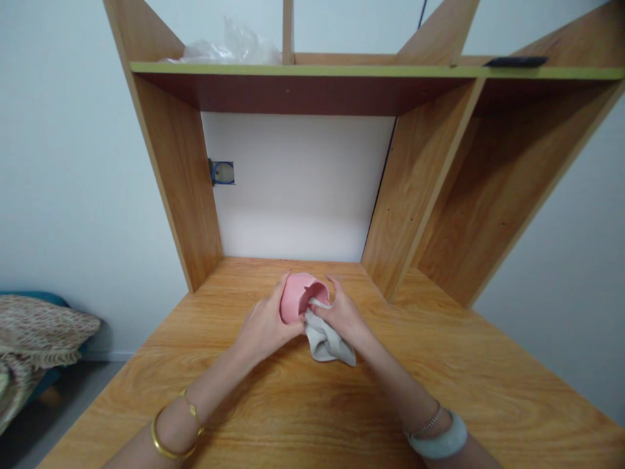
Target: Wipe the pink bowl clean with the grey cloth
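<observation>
A small pink cup [295, 296] is held tilted on its side above the wooden desk [303, 410], its mouth facing right. My left hand [263, 326] is wrapped round the cup's outside. My right hand [342, 316] grips a grey-white cloth [327, 342] and presses part of it into the cup's mouth. The rest of the cloth hangs down to the desk below my right hand.
Wooden side panels [185, 195] and a divider [415, 195] stand at the back of the desk. The shelf [312, 68] above carries a clear plastic bag [229, 49] and a dark flat object [515, 62]. A patterned blanket [34, 332] lies at the left.
</observation>
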`<state>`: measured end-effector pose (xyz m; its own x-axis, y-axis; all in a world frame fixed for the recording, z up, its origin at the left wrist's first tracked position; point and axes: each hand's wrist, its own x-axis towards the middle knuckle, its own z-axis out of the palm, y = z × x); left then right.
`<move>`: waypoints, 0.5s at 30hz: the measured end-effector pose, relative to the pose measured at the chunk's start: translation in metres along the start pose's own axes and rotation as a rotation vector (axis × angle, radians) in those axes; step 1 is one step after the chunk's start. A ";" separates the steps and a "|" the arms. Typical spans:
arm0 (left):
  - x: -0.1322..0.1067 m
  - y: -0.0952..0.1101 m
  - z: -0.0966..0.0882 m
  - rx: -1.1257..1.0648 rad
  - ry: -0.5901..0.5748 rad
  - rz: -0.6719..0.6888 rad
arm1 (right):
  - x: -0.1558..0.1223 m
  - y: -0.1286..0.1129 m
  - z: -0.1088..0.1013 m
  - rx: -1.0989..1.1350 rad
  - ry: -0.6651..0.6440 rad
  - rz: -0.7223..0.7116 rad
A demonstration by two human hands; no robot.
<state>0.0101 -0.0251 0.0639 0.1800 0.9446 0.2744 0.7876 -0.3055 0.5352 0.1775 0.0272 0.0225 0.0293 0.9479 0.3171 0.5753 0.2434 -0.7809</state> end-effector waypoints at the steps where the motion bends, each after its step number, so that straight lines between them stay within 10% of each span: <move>1: 0.000 0.003 -0.003 0.088 -0.027 0.000 | -0.001 -0.002 -0.004 -0.068 -0.004 -0.012; 9: 0.007 0.018 -0.018 0.382 -0.180 0.121 | -0.013 -0.024 -0.018 -0.515 -0.113 -0.193; 15: 0.010 0.010 -0.025 0.375 -0.227 0.168 | -0.014 -0.021 -0.019 -0.350 -0.150 -0.270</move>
<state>0.0045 -0.0215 0.0920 0.4147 0.9009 0.1282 0.8875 -0.4316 0.1616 0.1806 0.0046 0.0446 -0.2628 0.8858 0.3825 0.7884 0.4257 -0.4441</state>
